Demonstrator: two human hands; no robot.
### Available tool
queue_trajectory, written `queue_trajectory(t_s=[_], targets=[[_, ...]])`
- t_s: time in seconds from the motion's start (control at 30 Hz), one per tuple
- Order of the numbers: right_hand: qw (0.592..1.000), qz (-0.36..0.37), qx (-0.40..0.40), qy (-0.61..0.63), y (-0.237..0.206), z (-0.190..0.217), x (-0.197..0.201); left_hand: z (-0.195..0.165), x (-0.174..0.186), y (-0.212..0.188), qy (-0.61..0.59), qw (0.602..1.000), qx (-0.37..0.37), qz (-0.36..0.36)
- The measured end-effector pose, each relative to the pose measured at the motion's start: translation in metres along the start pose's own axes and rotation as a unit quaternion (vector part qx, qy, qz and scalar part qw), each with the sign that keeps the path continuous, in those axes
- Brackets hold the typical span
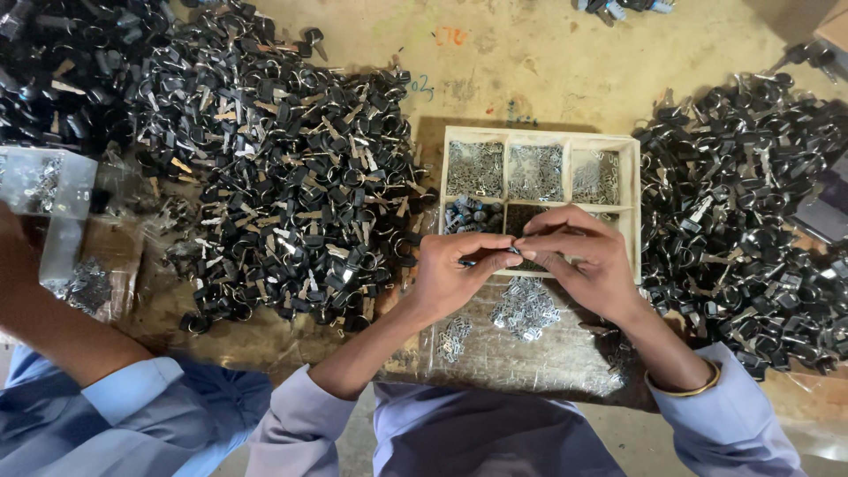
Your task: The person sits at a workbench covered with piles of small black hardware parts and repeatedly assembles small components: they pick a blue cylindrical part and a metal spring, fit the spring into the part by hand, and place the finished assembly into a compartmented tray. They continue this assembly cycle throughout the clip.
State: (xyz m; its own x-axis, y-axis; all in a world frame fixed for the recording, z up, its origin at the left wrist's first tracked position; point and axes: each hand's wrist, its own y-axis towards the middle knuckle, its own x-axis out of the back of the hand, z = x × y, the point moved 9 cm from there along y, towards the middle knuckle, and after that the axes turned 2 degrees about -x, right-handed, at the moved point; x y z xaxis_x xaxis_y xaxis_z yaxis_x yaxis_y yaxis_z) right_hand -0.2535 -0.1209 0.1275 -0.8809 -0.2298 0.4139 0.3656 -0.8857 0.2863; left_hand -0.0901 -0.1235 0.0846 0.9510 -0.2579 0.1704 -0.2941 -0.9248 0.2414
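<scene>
Head view. Left hand and right hand meet fingertip to fingertip over the near edge of the wooden tray, pinching a small dark part between them — too small to tell its shape. Fingers narrow on both hands, thumbs pressed in; nothing else held.

Tray split into compartments: far row filled with small silvery metal pieces, near left one with dark bluish parts, the rest mostly hidden behind the hands. Loose heap of silvery bits on clear plastic sheet just below the hands, at the near edge of the table.

Large pile of black-headed keys left of tray, a second key pile at right edge. Another person's forearm at near left corner.

Step in hand, by judgement: fitting or seating a tiny piece into the held part. Next move likely calls for fine fingertip pressure, steady alignment — then reaching back to tray or heap.
</scene>
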Motion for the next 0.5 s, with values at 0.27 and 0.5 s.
queue_trajectory(t_s=[0.27, 0.5], targets=[[0.999, 0.023, -0.023, 0.004, 0.000, -0.004, 0.003, -0.004, 0.001, 0.001, 0.022, 1.000, -0.012, 0.000], [1.000, 0.007, -0.004, -0.022, -0.005, -0.008, 0.005, -0.005, -0.001, 0.002, 0.003, 1.000, -0.018, 0.016]])
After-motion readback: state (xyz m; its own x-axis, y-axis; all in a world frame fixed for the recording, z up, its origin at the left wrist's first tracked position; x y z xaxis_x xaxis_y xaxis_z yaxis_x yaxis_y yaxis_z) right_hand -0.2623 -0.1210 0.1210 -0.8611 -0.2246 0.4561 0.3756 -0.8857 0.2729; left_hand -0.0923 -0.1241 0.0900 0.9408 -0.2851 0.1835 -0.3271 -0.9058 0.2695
